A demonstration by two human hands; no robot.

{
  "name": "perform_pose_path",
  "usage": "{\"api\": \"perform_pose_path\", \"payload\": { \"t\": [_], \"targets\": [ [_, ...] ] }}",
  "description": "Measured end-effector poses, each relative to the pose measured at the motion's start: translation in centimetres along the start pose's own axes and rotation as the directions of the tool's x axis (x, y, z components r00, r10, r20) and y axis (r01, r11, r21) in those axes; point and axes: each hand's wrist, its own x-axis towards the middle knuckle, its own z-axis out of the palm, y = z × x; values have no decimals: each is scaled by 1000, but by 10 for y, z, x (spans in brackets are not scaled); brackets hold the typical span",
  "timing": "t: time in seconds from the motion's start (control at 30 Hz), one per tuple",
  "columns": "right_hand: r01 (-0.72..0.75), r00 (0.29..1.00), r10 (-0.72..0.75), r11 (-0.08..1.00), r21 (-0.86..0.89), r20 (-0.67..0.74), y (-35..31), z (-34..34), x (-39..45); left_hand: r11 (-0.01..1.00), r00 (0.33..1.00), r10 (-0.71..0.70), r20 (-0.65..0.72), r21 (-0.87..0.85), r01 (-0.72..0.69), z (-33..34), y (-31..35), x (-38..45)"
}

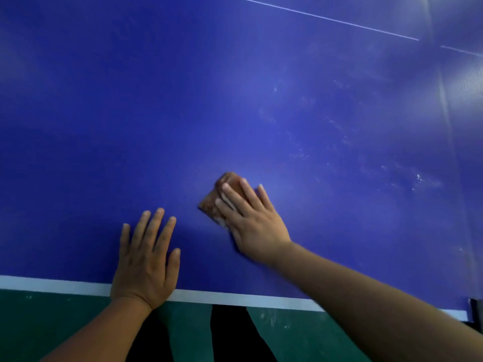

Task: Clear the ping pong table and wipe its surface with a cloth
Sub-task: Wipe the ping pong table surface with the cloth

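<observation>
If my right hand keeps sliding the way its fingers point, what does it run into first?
Nothing, as far as the view shows: beyond the right hand and cloth lies bare blue table.

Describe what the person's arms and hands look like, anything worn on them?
Both arms are bare as far as the frame shows, with no sleeves in view. The left hand and right hand wear no gloves, rings, watch or wristband. Fingernails are short and unpainted.
</observation>
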Motion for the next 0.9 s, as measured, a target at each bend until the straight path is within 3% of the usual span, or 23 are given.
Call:
{"api": "perform_pose_path", "payload": {
  "t": [0.07,0.13,0.2,0.27,0.3,0.33,0.37,0.4,0.43,0.47,0.5,0.53,0.57,0.6,0.63,0.67,0.7,0.73,0.77,0.8,0.83,0.9],
  "targets": [
    [-85,996,86,996,12,-30,37,-7,22,1000,1000,0,3,13,0,2,-1,0],
    [-354,934,353,935,-4,-59,98,-19,26,1000,1000,-3,-4,19,3,2,-1,0],
    [-659,750,656,752,-12,-85,163,-36,13,1000,1000,-3,-7,19,3,3,-1,-1],
    [-880,457,887,461,119,-62,196,-51,1,1000,1000,-6,1,18,6,2,-1,0],
    [-919,357,933,360,162,-53,193,-53,1,1000,1000,-8,8,19,8,2,-1,0],
    [-919,352,933,359,160,-74,177,-53,5,1000,1000,-9,14,21,9,2,-1,0],
    [-877,450,886,463,131,-114,152,-47,11,1000,1000,-8,13,22,8,2,-1,0],
    [-773,614,776,628,86,-144,121,-39,16,1000,1000,-6,4,22,6,2,0,0],
    [-598,792,598,801,42,-125,89,-30,16,1000,1000,-8,-11,19,8,2,1,0],
    [-377,923,377,926,8,-71,64,-22,9,1000,999,-15,-34,9,16,2,2,1],
    [-200,980,199,980,-26,-22,51,-17,-2,999,998,-33,-62,-9,32,0,3,3],
    [-124,992,124,992,-40,13,62,-16,-11,998,994,-61,-90,-34,58,-2,5,7],
    [-179,984,180,983,-33,8,89,-19,-19,995,990,-90,-111,-61,84,-5,7,12],
    [-349,937,348,937,-28,-21,120,-23,-26,991,986,-111,-124,-84,101,-7,9,19],
    [-560,828,559,828,-16,-43,150,-31,-33,990,985,-115,-133,-100,102,-10,11,28],
    [-752,656,752,658,17,-67,176,-40,-40,990,985,-105,-140,-108,91,-12,11,38],
    [-875,473,878,478,77,-72,193,-48,-44,991,985,-93,-145,-109,77,-13,12,51],
    [-930,340,938,346,127,-64,196,-51,-43,992,985,-86,-148,-107,71,-14,13,66],
    [-943,294,953,302,138,-75,184,-50,-35,991,984,-93,-149,-108,77,-15,14,81],
    [-921,362,927,371,116,-93,161,-44,-25,989,983,-112,-144,-111,96,-16,16,97],
    [-844,516,849,527,102,-117,133,-35,-15,986,981,-137,-134,-113,123,-16,18,109],
    [-489,868,490,871,33,-77,81,-16,-2,982,979,-173,-112,-97,162,-13,20,129]
  ]
}}
